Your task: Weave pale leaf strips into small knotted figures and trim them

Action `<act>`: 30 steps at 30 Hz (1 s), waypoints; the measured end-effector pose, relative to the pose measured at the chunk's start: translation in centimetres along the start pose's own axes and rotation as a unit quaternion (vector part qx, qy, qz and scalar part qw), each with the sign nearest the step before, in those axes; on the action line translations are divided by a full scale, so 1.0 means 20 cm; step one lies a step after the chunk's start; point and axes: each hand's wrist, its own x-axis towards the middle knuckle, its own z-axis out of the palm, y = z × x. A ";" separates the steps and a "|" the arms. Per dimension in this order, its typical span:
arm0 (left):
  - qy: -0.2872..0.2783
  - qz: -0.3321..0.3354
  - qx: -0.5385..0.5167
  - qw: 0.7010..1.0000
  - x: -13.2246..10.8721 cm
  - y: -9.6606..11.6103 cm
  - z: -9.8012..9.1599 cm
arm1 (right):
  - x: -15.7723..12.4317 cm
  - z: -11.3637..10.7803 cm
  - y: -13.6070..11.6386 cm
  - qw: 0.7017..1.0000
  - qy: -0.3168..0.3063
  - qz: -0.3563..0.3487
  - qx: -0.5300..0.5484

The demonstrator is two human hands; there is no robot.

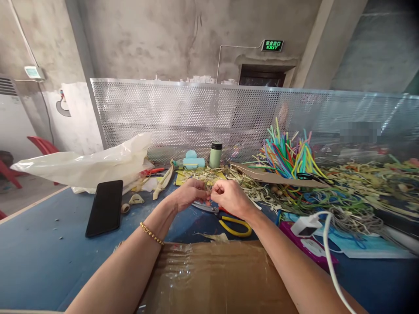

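My left hand (pixel 193 193) and my right hand (pixel 228 197) meet fingertip to fingertip over the blue table. Both are closed in a pinch, and whatever lies between the fingers is too small to make out. Just below them rest scissors with yellow handles (pixel 236 227), their blades partly hidden by my hands. Behind my hands is a heap of pale green and cream strips (pixel 204 173). A taped cardboard box (pixel 212 277) lies between my forearms, near my body.
A black phone (pixel 104 208) leans at left beside a cream plastic bag (pixel 94 163). A green bottle (pixel 215 155) stands behind, before a perforated metal screen (pixel 183 109). Colourful pipe cleaners (pixel 288 152), tangled strips, a white charger (pixel 306 225) with cable and a blue mask (pixel 376 244) occupy the right.
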 end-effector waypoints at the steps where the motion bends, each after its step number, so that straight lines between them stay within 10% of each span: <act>1: -0.011 0.003 0.008 1.000 -0.01 0.01 0.00 | 0.00 0.00 0.01 0.999 -0.021 0.017 0.033; 6: -0.059 0.001 0.026 0.998 -0.03 0.03 -0.01 | 0.01 -0.04 0.05 0.977 -0.071 0.062 0.192; 25: -0.001 -0.020 0.031 0.999 0.01 -0.01 -0.04 | 0.01 -0.04 0.05 0.970 -0.047 0.043 0.234; 30: 0.034 -0.017 -0.013 0.999 0.01 -0.01 -0.04 | 0.03 -0.07 0.09 0.995 -0.027 0.036 0.089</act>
